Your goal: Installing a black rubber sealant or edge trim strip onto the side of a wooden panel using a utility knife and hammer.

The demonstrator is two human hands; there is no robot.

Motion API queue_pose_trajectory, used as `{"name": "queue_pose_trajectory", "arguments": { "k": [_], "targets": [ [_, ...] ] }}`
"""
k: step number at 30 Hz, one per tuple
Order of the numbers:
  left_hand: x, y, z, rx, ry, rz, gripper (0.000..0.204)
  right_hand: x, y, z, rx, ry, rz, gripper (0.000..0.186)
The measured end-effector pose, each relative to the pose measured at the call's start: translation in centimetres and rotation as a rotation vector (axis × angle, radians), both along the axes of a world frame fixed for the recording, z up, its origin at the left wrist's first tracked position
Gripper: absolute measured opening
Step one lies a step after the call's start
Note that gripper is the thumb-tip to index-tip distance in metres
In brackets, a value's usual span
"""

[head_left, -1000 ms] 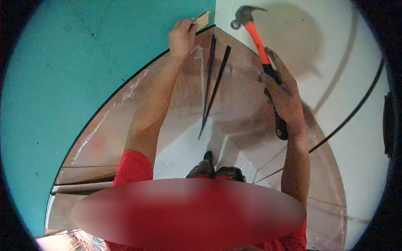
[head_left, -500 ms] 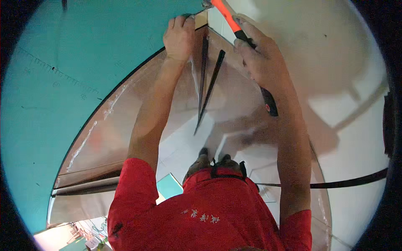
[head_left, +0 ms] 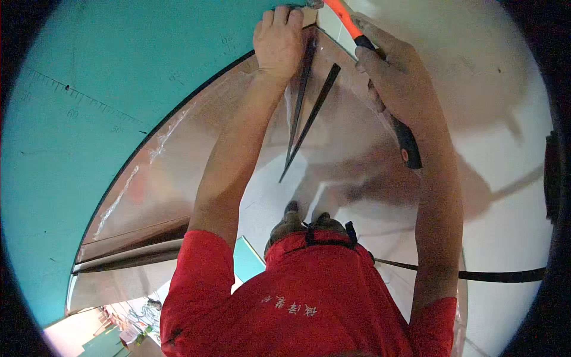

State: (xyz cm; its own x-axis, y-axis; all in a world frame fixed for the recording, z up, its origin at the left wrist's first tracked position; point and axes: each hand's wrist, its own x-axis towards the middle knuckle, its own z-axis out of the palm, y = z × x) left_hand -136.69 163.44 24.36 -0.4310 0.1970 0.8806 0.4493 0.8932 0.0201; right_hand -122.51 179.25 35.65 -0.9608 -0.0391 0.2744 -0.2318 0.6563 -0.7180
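Note:
My left hand [head_left: 279,41] is raised to the upper corner of a glossy brownish panel [head_left: 238,107]. Its fingers are bent around a pale wooden block [head_left: 309,18], and most of the block lies behind them. In my right hand [head_left: 398,77] is a hammer with an orange and black handle [head_left: 344,19]. The hammer's head [head_left: 314,3] sits at the top edge of the picture, close to the block and partly cut off. Whether it touches the block I cannot tell.
A green board [head_left: 119,71] with a printed scale meets the panel's dark edge at left. To the right is a pale wall [head_left: 505,178]. Dark tapered shapes [head_left: 315,113] show in the panel. A black strap [head_left: 505,276] runs rightward from my waist; cables [head_left: 143,315] lie lower left.
Both hands, the wooden block and the hammer now appear farther right and slightly higher, as the whole view has shifted. Each hand keeps its grip.

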Motion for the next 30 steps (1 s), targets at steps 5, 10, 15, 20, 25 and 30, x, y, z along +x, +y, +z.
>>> {"name": "queue_pose_trajectory", "arguments": {
  "k": [5, 10, 15, 20, 25, 30],
  "targets": [
    [0.8, 0.8, 1.3, 0.096, 0.008, -0.034, 0.011, -0.6, 0.4, -0.8, 0.018, 0.112, 0.020, 0.048],
    [-1.1, 0.5, -0.3, 0.168, 0.082, -0.130, 0.016, -0.3, 0.1, -0.5, -0.028, -0.076, -0.107, 0.047],
    [-0.7, 0.7, -0.2, 0.110, 0.030, -0.046, 0.015, -0.7, 0.7, -1.7, -0.014, 0.071, -0.062, 0.046],
    [-0.1, 0.6, 0.3, 0.051, -0.088, -0.019, 0.014, -1.2, 1.4, -1.6, 0.021, 0.032, 0.021, 0.045],
    [-2.4, 0.5, -1.2, 0.094, 0.176, -0.058, 0.014, -1.1, 0.9, -2.3, -0.026, 0.118, -0.016, 0.046],
    [-0.6, 0.5, -0.2, 0.026, -0.052, 0.018, 0.016, -0.6, 0.6, -0.5, -0.080, -0.030, -0.048, 0.044]
  ]
}}
